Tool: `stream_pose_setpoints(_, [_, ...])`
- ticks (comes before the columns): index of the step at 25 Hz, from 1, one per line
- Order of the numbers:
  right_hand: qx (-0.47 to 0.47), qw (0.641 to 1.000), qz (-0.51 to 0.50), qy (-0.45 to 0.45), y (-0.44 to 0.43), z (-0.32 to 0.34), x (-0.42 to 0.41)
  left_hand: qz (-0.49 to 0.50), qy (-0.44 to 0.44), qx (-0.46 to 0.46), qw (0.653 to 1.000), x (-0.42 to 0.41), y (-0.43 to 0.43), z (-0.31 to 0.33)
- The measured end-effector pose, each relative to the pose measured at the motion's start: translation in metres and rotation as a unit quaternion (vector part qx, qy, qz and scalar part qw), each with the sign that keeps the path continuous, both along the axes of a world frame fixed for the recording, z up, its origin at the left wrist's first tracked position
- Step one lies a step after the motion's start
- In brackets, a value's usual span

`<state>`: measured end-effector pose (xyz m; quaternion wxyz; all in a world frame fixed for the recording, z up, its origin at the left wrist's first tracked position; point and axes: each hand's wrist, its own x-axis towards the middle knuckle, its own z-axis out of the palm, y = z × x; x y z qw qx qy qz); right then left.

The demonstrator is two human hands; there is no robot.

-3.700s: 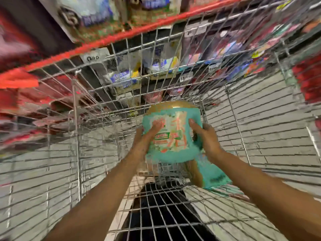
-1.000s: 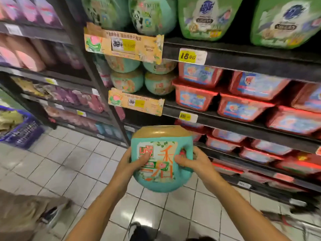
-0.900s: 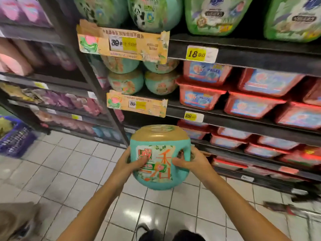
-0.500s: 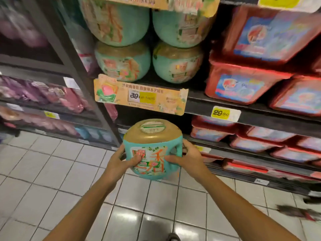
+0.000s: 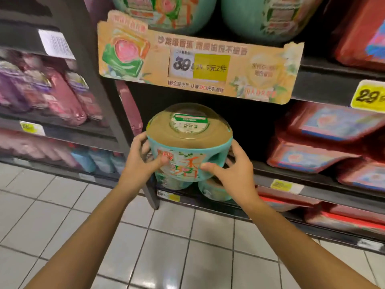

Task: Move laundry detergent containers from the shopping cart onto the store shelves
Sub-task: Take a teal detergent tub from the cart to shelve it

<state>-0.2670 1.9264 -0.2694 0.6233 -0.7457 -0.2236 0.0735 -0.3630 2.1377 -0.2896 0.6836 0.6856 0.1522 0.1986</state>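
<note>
Tub (image 5: 188,151) between both hands' fingers (image 5: 227,163)

The tub (image 5: 188,161) looked like glossy teal plastic under a smooth tan lid (image 5: 188,130); the shelf tag (image 5: 198,65) seemed paper; floor tiles (image 5: 177,253) shone

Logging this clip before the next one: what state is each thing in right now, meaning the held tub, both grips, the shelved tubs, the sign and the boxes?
Held tub: upright, lid on, gripped from both sides; contact with the tubs beneath unclear.
Left grip: curled round the tub's left side.
Right grip: curled round its right side.
Lower tubs: side by side on the shelf, mostly hidden.
Upper tubs: standing above the sign.
Sign: hanging, edges torn.
Red boxes: stacked, closed.
</note>
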Motion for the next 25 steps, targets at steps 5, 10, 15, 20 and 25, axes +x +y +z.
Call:
stream_pose_setpoints(5, [-0.046,0.998,-0.038,-0.021,0.03,-0.013,0.027,0.061,-0.016,0.078,0.995,0.027,0.015,-0.008])
stream_pose_setpoints(10, [-0.095,0.993,-0.068,-0.035,0.055,-0.012,0.041,0.19,-0.022,0.105,0.976,0.041,0.007,-0.012])
stream_pose_setpoints(15, [-0.111,0.986,-0.115,-0.054,0.075,-0.009,0.043,0.185,-0.005,0.088,0.979,0.048,0.014,-0.02])
stream_pose_setpoints(20, [-0.184,0.972,-0.133,-0.054,0.084,-0.017,0.047,0.157,0.025,0.101,0.982,0.051,0.02,-0.018])
stream_pose_setpoints(25, [-0.235,0.967,-0.1,-0.007,0.074,-0.002,0.034,0.189,0.08,0.069,0.976,0.017,0.003,-0.013])
